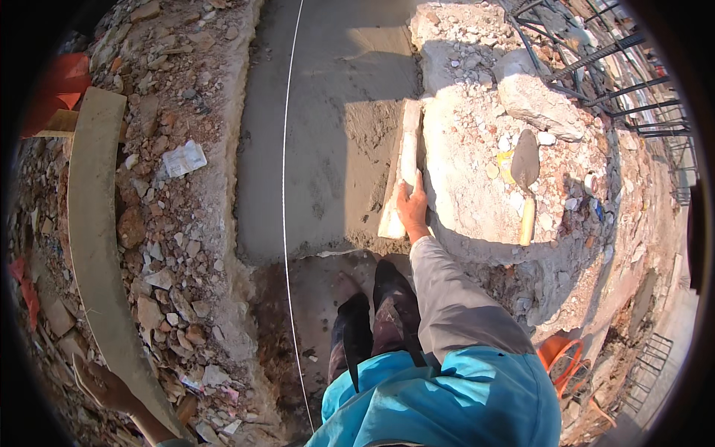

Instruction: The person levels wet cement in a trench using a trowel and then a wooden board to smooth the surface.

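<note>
My right hand [412,205] is closed round the near end of the handle of a long pale wooden float [407,149]. The float lies along the right edge of a strip of wet grey concrete [320,134], part smooth and part rough. My left hand [104,384] is off to the lower left, fingers stretched out, beside a long curved-looking wooden board [95,216]. Nothing shows in it. A taut white string [285,141] runs lengthwise over the concrete. On the right bank lies a pointed trowel [526,167] with a wooden handle.
Rubble banks [167,246] flank the trench. My feet stand on lower ground at the concrete's near edge. Rebar cages [611,97] stand at the upper right, and an orange bucket [562,357] sits lower right. A crumpled white packet [185,159] lies on the left bank.
</note>
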{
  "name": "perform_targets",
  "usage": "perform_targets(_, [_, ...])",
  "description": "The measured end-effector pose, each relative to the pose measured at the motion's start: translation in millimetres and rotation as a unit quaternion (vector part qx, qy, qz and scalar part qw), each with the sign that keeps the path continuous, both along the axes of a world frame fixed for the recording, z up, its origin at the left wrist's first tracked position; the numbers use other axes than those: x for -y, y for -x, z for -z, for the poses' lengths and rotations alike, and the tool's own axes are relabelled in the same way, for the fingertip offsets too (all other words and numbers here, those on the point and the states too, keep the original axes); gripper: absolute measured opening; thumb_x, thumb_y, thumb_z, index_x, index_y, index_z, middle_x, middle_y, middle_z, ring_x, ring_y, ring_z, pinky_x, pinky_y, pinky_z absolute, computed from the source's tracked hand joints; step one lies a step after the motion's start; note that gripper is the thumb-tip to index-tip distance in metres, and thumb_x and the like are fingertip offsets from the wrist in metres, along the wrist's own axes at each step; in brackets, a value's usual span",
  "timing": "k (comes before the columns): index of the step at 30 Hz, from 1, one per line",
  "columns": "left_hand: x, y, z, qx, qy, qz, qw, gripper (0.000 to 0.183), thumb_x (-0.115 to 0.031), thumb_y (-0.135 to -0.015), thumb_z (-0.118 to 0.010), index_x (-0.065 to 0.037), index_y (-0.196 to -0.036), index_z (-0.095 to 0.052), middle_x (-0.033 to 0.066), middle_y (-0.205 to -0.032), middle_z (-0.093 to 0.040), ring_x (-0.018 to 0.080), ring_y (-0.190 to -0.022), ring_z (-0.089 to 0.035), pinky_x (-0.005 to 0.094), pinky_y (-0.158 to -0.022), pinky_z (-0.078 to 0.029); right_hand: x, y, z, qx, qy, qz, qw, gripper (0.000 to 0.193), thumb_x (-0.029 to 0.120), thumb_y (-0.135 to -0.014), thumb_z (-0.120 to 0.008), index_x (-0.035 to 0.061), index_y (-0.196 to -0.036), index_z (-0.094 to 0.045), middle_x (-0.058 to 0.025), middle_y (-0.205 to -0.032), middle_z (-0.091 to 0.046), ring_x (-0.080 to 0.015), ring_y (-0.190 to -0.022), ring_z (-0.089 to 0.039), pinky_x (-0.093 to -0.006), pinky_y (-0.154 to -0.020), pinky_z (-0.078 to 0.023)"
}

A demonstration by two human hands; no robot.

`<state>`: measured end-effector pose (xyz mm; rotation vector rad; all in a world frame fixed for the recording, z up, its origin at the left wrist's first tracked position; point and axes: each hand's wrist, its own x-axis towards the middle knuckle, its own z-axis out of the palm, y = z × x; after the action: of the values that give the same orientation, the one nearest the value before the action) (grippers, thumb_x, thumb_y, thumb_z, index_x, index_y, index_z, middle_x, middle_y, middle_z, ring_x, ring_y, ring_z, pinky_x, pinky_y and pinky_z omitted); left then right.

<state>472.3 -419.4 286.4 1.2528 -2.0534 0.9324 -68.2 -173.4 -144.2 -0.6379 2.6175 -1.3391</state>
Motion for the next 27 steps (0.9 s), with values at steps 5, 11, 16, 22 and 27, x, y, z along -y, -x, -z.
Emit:
perform_targets(5, [-9, -11, 27, 0.047, -0.013, -0.005, 0.999, 0.028, -0.018, -0.097, -0.056, -0.002, -0.119, -0.063, 0.0106, -0.115, -0.066, 0.026, -0.102, -0.064, 0.0363, -0.083, -0.053, 43, 42, -19, 0.037, -0.009, -0.073, 0.997, 0.063, 0.021, -0.089, -0.061, -0.0121, -0.137, -0.036, -0.0326, -0.091, -0.064, -0.0369, -0.082, -0.068, -0.0392, -0.07, -0.052])
perform_targets(11, [-13, 3, 31, 0.065, -0.043, -0.027, 0.997, 0.03, -0.021, -0.097, -0.057, -0.005, -0.122, -0.063, 0.0111, -0.115, -0.065, 0.0281, -0.103, -0.063, 0.0383, -0.085, -0.052, -33, -25, -27, 0.073, -0.013, -0.109, 0.991, 0.061, 0.017, -0.089, -0.062, -0.0079, -0.139, -0.037, -0.0317, -0.109, -0.063, -0.0372, -0.099, -0.066, -0.0373, -0.081, -0.052])
perform_targets(16, [-22, -22, 29, 0.094, -0.029, -0.061, 0.993, 0.031, -0.025, -0.097, -0.057, -0.007, -0.122, -0.063, 0.0112, -0.114, -0.065, 0.0279, -0.103, -0.062, 0.0383, -0.084, -0.052, -1, 2, -20, 0.06, 0.0, -0.048, 0.997, 0.06, 0.016, -0.09, -0.06, -0.0088, -0.139, -0.035, -0.0312, -0.111, -0.062, -0.035, -0.099, -0.065, -0.0373, -0.084, -0.051])
perform_targets(22, [-9, -38, 33, 0.11, -0.024, -0.078, 0.991, 0.033, -0.028, -0.097, -0.057, -0.007, -0.121, -0.063, 0.011, -0.113, -0.065, 0.028, -0.103, -0.062, 0.0385, -0.084, -0.052, -8, -7, -22, 0.141, 0.006, -0.048, 0.989, 0.06, 0.015, -0.091, -0.059, -0.0091, -0.14, -0.033, -0.0309, -0.12, -0.058, -0.0338, -0.105, -0.062, -0.0374, -0.089, -0.049])
perform_targets(27, [-1, -46, 42, 0.112, -0.035, -0.055, 0.992, 0.034, -0.029, -0.097, -0.057, -0.006, -0.121, -0.063, 0.0116, -0.115, -0.064, 0.0292, -0.103, -0.062, 0.0389, -0.086, -0.051, -18, -19, -14, 0.072, -0.012, -0.037, 0.997, 0.063, 0.016, -0.089, -0.06, -0.01, -0.139, -0.034, -0.0327, -0.121, -0.057, -0.0365, -0.111, -0.06, -0.0398, -0.094, -0.046])
